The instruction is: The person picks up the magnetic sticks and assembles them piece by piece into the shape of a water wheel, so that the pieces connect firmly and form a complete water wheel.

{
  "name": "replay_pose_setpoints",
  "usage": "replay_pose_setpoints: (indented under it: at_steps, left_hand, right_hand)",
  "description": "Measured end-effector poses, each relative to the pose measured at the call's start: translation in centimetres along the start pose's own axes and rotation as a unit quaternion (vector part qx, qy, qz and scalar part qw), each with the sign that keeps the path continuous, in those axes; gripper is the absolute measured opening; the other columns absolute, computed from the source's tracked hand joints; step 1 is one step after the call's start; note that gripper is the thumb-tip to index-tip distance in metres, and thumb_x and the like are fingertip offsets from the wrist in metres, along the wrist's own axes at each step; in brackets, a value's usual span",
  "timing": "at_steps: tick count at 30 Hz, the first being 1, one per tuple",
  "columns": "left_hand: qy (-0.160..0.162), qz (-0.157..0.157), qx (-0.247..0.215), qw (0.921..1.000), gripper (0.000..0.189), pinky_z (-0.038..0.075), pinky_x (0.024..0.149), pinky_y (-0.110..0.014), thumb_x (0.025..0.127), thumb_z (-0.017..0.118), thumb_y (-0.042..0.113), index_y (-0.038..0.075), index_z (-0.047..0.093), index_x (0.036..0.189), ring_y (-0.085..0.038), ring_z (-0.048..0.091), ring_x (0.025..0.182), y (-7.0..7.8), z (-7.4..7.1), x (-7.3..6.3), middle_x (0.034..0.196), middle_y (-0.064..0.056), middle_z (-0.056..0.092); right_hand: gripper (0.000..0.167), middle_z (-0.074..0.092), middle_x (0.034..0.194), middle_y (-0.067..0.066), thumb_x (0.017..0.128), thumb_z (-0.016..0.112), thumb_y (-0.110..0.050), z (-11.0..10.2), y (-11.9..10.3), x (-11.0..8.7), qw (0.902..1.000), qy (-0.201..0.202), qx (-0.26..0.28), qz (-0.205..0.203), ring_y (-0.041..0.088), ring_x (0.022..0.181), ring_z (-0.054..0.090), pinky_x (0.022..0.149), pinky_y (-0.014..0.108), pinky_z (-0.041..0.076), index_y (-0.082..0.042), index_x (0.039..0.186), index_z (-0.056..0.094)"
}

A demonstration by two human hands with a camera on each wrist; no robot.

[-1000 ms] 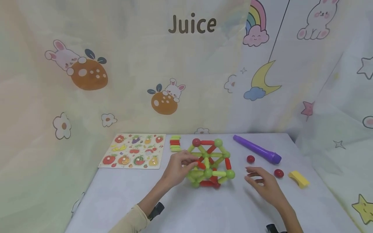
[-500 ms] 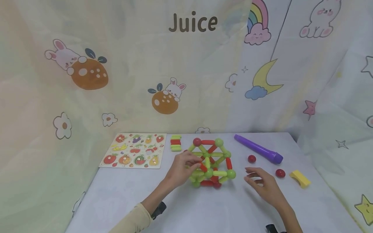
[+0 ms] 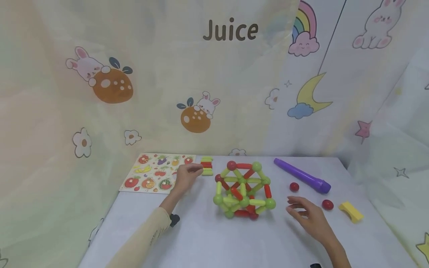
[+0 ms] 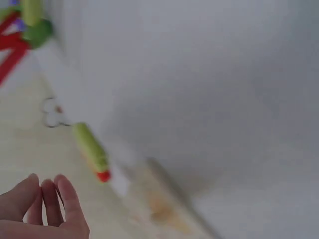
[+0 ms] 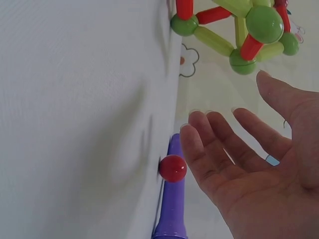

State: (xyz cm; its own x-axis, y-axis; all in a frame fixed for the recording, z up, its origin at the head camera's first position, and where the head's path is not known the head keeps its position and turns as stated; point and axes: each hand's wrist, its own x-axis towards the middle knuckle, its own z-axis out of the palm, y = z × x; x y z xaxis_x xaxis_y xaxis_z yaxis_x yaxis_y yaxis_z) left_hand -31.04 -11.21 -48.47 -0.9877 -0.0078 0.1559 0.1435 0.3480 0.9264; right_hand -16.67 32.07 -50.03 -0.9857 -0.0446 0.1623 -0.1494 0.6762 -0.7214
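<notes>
A lattice of red and lime magnetic rods [image 3: 257, 202] joined by red and green balls [image 3: 244, 202] stands mid-table. One red rod [image 3: 237, 193] slants up from its front green ball. My left hand [image 3: 185, 176] hovers at the back left, fingertips right at a small row of spare lime and red rods [image 3: 208, 173]. In the left wrist view its fingers [image 4: 70, 199] hold nothing, and the spare rods [image 4: 90, 147] lie beyond them. Right of the lattice, my right hand [image 3: 310, 219] is held with relaxed fingers; the right wrist view shows its palm [image 5: 269, 199] bare.
Behind the left hand lies a fruit puzzle board [image 3: 134, 190]. On the right are a purple toy microphone [image 3: 301, 175], two loose red balls [image 3: 294, 187] [image 3: 327, 204] and a yellow arch block [image 3: 351, 212]. A printed curtain [image 3: 151, 123] hangs behind the white table [image 3: 201, 242].
My left hand has let go of the red rod at the lattice and moved left and back to the spare rods. The right hand has stayed nearly still. The head view has shifted slightly.
</notes>
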Motion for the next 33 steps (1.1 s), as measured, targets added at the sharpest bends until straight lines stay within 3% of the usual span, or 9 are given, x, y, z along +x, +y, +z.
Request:
replay_pose_setpoints:
  at_steps: [4,7,14,21,26,29,33]
  left_hand:
    - [0.009,-0.051,0.027,0.9983,0.022,0.062,0.093,-0.037,0.096,0.079,0.003,0.001,0.08,0.118,-0.028,0.073,0.112,-2.5,0.4,1.7,0.115,-0.012,0.08]
    - [0.0,-0.066,0.044,0.9969,0.023,0.061,0.095,-0.041,0.095,0.079,0.001,0.002,0.08,0.117,-0.029,0.073,0.113,-3.5,0.9,2.4,0.115,-0.012,0.08]
    - [-0.018,-0.035,0.113,0.9928,0.022,0.059,0.1,-0.047,0.09,0.078,-0.007,0.003,0.081,0.109,-0.03,0.072,0.109,-4.1,1.8,2.9,0.109,-0.012,0.079]
    - [-0.039,0.017,0.179,0.983,0.017,0.061,0.094,-0.047,0.089,0.079,-0.009,-0.001,0.08,0.105,-0.032,0.072,0.102,-3.7,2.1,2.6,0.104,-0.015,0.078]
    - [-0.054,0.048,0.187,0.9797,0.017,0.061,0.096,-0.048,0.091,0.076,-0.008,-0.003,0.081,0.107,-0.034,0.073,0.107,-3.7,2.2,2.6,0.107,-0.017,0.079]
    - [-0.046,0.07,0.177,0.9806,0.016,0.061,0.095,-0.048,0.091,0.078,-0.007,-0.003,0.082,0.105,-0.033,0.075,0.105,-3.5,2.1,2.1,0.106,-0.017,0.081]
    - [-0.014,0.049,0.129,0.9904,0.014,0.063,0.09,-0.046,0.09,0.082,-0.003,-0.001,0.083,0.104,-0.03,0.077,0.099,-1.9,1.8,0.6,0.103,-0.014,0.082]
  right_hand:
    - [0.043,0.076,0.124,0.013,0.1,0.079,-0.02,0.1,0.1,-0.2,0.9999,-0.001,0.011,-0.001,0.027,0.108,0.074,0.083,0.019,0.059,-0.003,0.138,0.067]
    - [0.043,0.076,0.125,0.013,0.1,0.079,-0.021,0.2,0.2,-0.3,0.9998,-0.004,0.016,0.006,0.029,0.11,0.074,0.083,0.018,0.058,-0.003,0.138,0.067]
    - [0.045,0.076,0.125,0.013,0.1,0.079,-0.021,0.0,0.3,-0.8,0.9994,-0.011,0.019,0.027,0.029,0.111,0.074,0.083,0.018,0.058,-0.004,0.139,0.066]
    - [0.048,0.075,0.128,0.014,0.1,0.08,-0.022,-0.2,0.3,-1.1,0.9982,-0.022,0.019,0.053,0.03,0.114,0.072,0.083,0.015,0.056,-0.003,0.141,0.065]
    - [0.048,0.074,0.129,0.014,0.1,0.08,-0.02,-0.2,0.2,-1.2,0.9978,-0.021,0.019,0.06,0.031,0.115,0.072,0.084,0.014,0.055,-0.003,0.142,0.064]
    - [0.048,0.074,0.13,0.014,0.1,0.079,-0.019,-0.3,0.2,-1.4,0.9978,-0.019,0.023,0.06,0.032,0.116,0.072,0.084,0.015,0.056,-0.002,0.142,0.064]
    - [0.047,0.075,0.128,0.014,0.099,0.08,-0.019,-0.4,0.4,-1.6,0.9981,-0.012,0.021,0.057,0.031,0.114,0.073,0.084,0.018,0.058,-0.002,0.141,0.065]
